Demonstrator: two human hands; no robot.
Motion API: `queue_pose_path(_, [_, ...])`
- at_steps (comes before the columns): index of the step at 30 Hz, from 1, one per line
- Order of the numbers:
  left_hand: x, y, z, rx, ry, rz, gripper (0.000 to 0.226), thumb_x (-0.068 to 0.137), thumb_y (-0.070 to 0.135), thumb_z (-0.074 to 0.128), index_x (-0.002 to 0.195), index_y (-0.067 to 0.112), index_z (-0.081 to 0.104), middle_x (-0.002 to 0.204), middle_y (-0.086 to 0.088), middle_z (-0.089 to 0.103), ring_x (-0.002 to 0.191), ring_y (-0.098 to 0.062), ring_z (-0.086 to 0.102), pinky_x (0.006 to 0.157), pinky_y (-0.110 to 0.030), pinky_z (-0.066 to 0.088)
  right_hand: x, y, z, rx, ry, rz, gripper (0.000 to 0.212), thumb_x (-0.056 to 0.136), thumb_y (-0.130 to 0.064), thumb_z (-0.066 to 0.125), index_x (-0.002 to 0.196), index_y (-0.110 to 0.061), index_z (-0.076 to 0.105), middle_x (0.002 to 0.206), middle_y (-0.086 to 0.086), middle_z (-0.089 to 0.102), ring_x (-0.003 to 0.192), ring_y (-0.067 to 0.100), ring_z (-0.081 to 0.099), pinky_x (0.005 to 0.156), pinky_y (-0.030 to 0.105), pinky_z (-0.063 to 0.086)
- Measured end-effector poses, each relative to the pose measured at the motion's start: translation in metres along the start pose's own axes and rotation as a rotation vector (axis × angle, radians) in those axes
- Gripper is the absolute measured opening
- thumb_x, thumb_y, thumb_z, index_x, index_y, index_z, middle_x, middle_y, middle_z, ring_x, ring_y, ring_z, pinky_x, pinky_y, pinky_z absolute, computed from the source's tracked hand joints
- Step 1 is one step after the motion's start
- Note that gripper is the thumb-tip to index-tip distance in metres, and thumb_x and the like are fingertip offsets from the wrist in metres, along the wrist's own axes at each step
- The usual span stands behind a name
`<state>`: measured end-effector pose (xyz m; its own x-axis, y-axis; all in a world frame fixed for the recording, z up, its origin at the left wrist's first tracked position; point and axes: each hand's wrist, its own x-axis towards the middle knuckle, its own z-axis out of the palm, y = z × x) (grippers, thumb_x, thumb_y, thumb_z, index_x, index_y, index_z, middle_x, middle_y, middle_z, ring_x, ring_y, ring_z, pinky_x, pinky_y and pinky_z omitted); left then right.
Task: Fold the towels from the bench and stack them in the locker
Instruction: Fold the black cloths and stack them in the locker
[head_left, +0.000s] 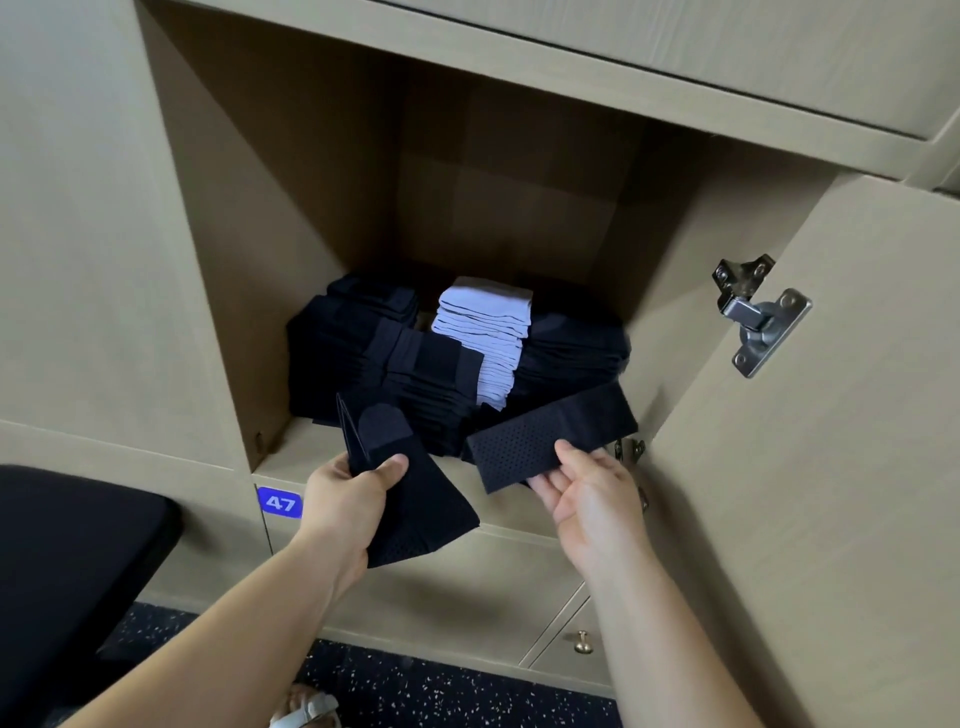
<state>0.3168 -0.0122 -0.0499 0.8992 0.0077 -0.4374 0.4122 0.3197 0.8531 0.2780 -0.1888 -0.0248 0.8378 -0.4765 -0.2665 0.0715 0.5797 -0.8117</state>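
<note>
A: While we hold one towel in each hand at the mouth of the locker (234, 260), which one should we place first?

B: We think the right one. Our right hand (587, 493) pinches the perforated dark towel (550, 436), thumb on top and fingers under. Its far end is just beside the dark stacks (353, 343); we cannot tell if it touches them.

A: And the other one?

B: Our left hand (353, 493) grips the folded dark towel (415, 499) with the thumb across it. This towel hangs in front of the shelf edge, mostly outside the locker, and one flap stands up loose. We should press that flap flat before it goes in, otherwise the fold will probably open on the pile.

A: Where do they belong?

B: Dark on dark, we believe. The pale stack (483, 327) stands between the dark ones and its layers step forward, so a push from the side could make it slide. We should lower each towel from above, flat, and draw the fingers out last.

A: Anything to mind on the right?

B: The open door (831, 467) is close to our right wrist, so we should move straight in and not swing sideways. On the visible part of the bench (67, 535) we see no towel.
</note>
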Motion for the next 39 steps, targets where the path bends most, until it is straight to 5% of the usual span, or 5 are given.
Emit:
queue_pose_path(8, [0.009,0.003,0.002,0.026,-0.003,0.042,0.007,0.091,0.010,0.067,0.098,0.013,0.068,0.091,-0.011,0.074,0.079,-0.028,0.071,0.050,-0.028,0.055,0.044,-0.025,-0.001,-1.234,0.335,-0.692,0.024,0.093,-0.003,0.041,0.094,-0.014,0.062,0.074,0.012,0.055,0.075,0.036,0.048,0.067,0.033,0.030])
queue_pose_path(15, [0.019,0.002,-0.004,0.046,-0.018,0.042,0.006,0.091,0.013,0.069,0.096,0.016,0.068,0.093,-0.011,0.075,0.083,-0.031,0.072,0.060,-0.035,0.057,0.081,0.010,-0.001,-2.181,0.192,-0.728,0.064,0.097,-0.007,0.034,0.154,-0.014,0.006,0.129,0.014,0.051,0.109,0.030,0.058,0.079,0.035,0.045])
queue_pose_path(19, [0.022,-0.003,-0.011,0.081,-0.032,0.048,0.005,0.092,0.014,0.067,0.095,0.018,0.067,0.091,-0.008,0.075,0.082,-0.030,0.071,0.055,-0.032,0.056,0.087,0.036,-0.016,-2.482,0.131,-0.636,0.063,0.083,-0.006,0.035,0.145,-0.015,0.042,0.114,0.017,0.065,0.082,0.021,0.067,0.058,0.026,0.049])
queue_pose_path(26, [0.025,-0.011,-0.014,0.097,-0.032,0.033,0.007,0.092,0.015,0.067,0.099,0.017,0.068,0.090,-0.007,0.074,0.080,-0.028,0.071,0.047,-0.027,0.053,0.103,0.050,-0.016,-2.450,0.035,-0.681,0.057,0.066,-0.010,0.032,0.103,-0.012,0.075,0.075,0.020,0.070,0.047,0.023,0.060,0.040,0.021,0.039])
queue_pose_path(39, [0.021,-0.009,-0.011,0.093,-0.045,0.040,0.005,0.091,0.013,0.068,0.092,0.017,0.069,0.084,-0.006,0.076,0.076,-0.024,0.072,0.052,-0.027,0.054,0.102,0.061,-0.027,-2.381,0.090,-0.620,0.063,0.053,-0.026,0.081,0.109,-0.001,0.070,0.097,0.026,0.069,0.080,0.035,0.068,0.064,0.037,0.054])
